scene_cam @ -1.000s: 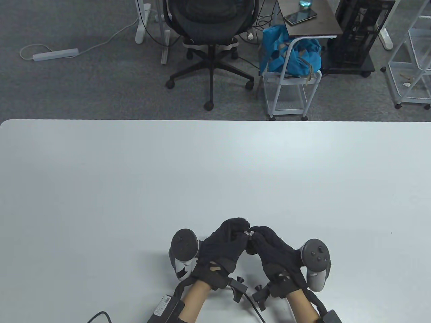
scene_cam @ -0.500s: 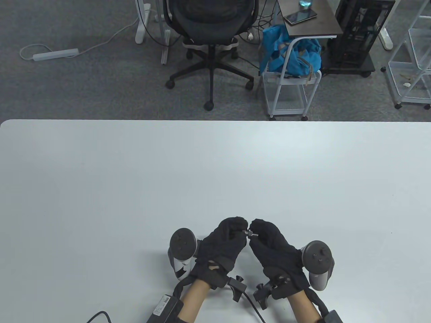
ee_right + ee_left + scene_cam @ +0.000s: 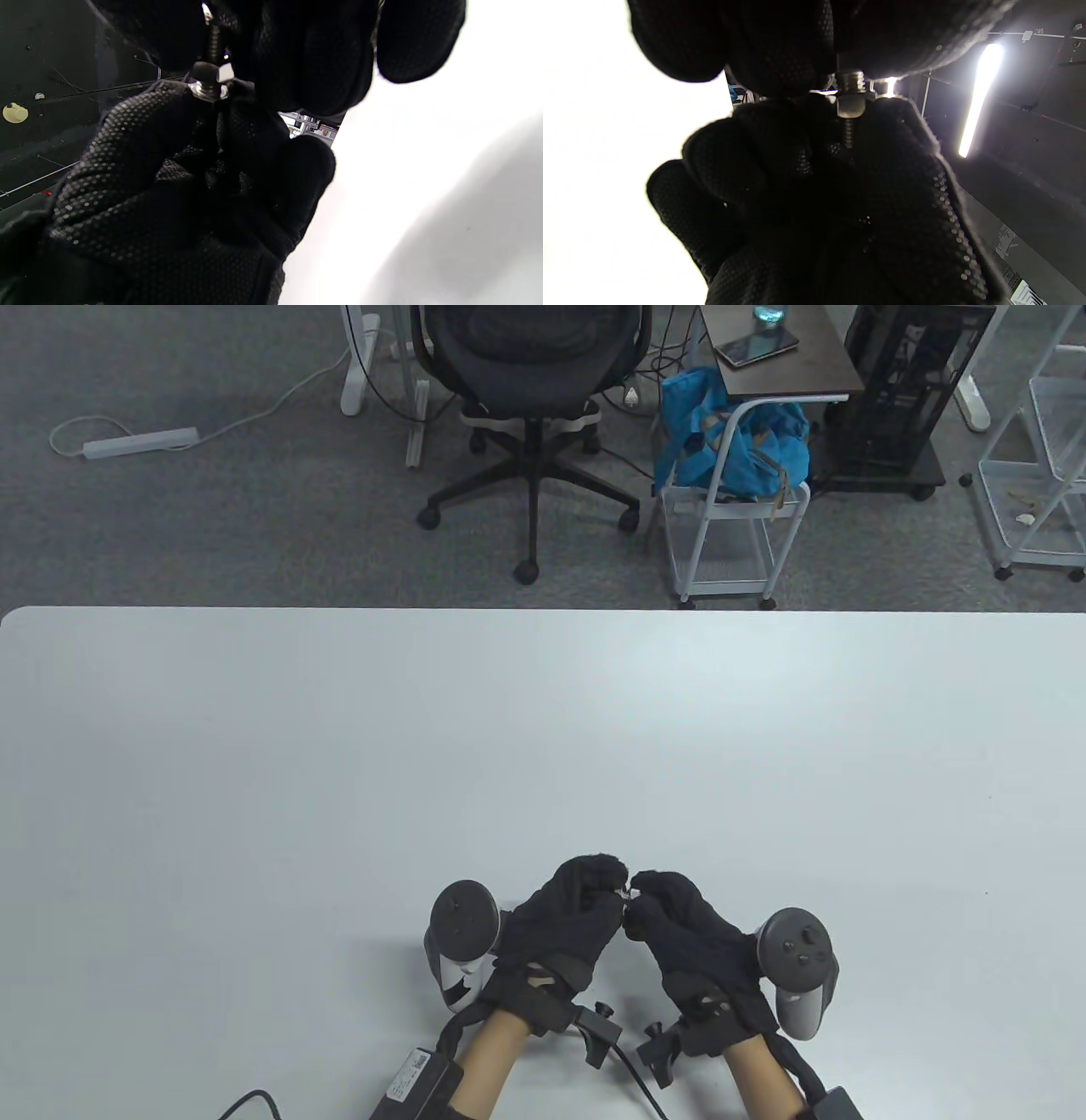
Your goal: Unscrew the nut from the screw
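Both black-gloved hands meet fingertip to fingertip low in the table view, just above the white table. A small metal screw spans the gap between them. My left hand pinches one end of the screw. My right hand closes its thumb and fingers around the hex nut, and the threaded shaft runs on into that hand. In the right wrist view the nut sits between both hands' fingertips, and the shaft goes up into the right hand. The screw's ends are hidden by the gloves.
An office chair, a small white cart with a blue bag and wire racks stand on the floor beyond the table's far edge. Cables trail from both wrists at the near edge.
Half a second ago the right hand had rolled outward and the screw showed between the fingertips. Now it has rolled back and the fingertips are close together again. The left hand has hardly moved.
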`<state>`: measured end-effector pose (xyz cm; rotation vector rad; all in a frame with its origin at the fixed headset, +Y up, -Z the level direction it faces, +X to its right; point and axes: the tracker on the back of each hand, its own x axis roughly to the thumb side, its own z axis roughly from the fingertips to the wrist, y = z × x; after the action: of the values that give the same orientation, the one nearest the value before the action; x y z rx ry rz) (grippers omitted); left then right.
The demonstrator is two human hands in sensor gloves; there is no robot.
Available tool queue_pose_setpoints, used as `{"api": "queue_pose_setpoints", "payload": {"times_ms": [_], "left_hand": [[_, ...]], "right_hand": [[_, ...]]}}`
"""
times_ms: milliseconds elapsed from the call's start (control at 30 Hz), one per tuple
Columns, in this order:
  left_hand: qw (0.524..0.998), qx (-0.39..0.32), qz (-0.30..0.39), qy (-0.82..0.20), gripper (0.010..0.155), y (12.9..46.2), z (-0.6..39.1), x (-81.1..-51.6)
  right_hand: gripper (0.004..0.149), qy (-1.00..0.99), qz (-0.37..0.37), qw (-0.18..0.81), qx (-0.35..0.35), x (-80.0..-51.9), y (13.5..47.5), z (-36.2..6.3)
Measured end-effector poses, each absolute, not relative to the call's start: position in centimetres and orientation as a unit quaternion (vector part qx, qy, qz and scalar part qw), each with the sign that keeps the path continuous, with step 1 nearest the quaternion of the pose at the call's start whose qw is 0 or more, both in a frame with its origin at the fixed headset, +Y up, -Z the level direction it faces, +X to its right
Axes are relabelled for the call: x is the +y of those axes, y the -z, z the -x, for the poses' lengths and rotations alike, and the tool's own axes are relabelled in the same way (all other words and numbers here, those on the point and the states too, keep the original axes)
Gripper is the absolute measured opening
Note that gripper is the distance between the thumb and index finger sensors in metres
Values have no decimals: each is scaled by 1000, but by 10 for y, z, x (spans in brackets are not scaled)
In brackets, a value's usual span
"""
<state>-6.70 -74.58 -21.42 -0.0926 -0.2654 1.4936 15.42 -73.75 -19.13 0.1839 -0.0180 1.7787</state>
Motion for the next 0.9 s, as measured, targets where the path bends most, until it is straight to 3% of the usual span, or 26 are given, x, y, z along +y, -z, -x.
{"api": "queue_pose_setpoints", "payload": {"times_ms": [267,467,633,900], "left_hand": [[725,-117,45,-678,47,214,67,-746],[719,-115,47,-684,47,214,68,-746],[720,-121,50,-682,47,214,66,-746],[717,-116,55,-686,47,214,67,-746]], "right_hand": [[55,-775,-98,624,-23,-732,190,-154],[66,-770,-74,634,0,-741,191,-156],[55,-765,-68,641,2,-743,192,-155],[55,-767,-91,635,-13,-739,192,-155]]}}
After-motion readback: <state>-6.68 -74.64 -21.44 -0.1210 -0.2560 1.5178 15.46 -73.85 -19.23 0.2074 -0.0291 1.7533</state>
